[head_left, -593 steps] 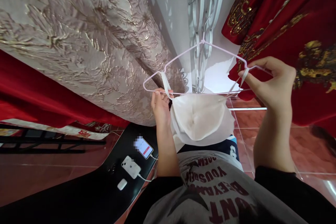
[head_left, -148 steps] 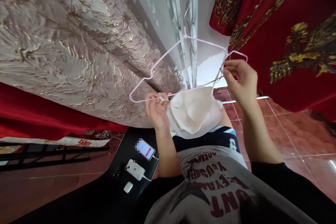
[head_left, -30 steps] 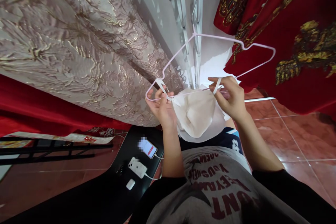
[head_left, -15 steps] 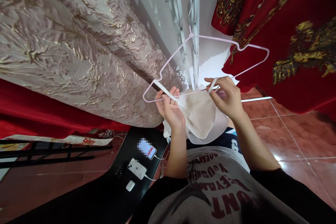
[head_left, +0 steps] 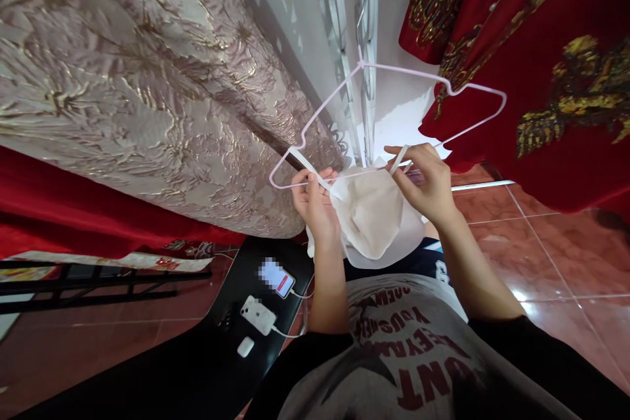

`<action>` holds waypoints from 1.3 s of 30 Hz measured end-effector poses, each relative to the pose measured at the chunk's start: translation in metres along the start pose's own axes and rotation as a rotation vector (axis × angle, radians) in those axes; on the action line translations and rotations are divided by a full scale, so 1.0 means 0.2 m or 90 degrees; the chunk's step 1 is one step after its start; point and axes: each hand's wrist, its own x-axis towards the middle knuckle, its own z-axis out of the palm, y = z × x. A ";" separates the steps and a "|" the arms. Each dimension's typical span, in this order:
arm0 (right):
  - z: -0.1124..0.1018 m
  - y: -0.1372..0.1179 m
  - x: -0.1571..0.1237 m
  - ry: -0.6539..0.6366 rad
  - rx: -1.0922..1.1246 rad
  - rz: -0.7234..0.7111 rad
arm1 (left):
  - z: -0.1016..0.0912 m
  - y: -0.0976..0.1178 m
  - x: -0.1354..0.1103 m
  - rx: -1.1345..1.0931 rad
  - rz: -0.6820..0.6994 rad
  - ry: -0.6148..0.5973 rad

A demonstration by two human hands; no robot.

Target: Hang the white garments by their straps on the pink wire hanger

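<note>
Head view: a white garment [head_left: 375,213] lies at the pink hanger [head_left: 403,70], one strap [head_left: 306,164] looped on. The left hand [head_left: 319,210] curls there, grip unclear; the right hand [head_left: 429,182] holds the other strap [head_left: 400,157]. Strap-fitting seems half done, this end to loop next.

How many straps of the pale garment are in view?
2. One strap slants from the pink hanger to the left hand; the other strap lies against the right hand. Any more could be hidden among the folds.
</note>
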 end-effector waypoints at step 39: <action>-0.33 0.18 0.33 0.277 0.028 0.113 | -0.01 0.05 0.03 0.018 0.067 -0.044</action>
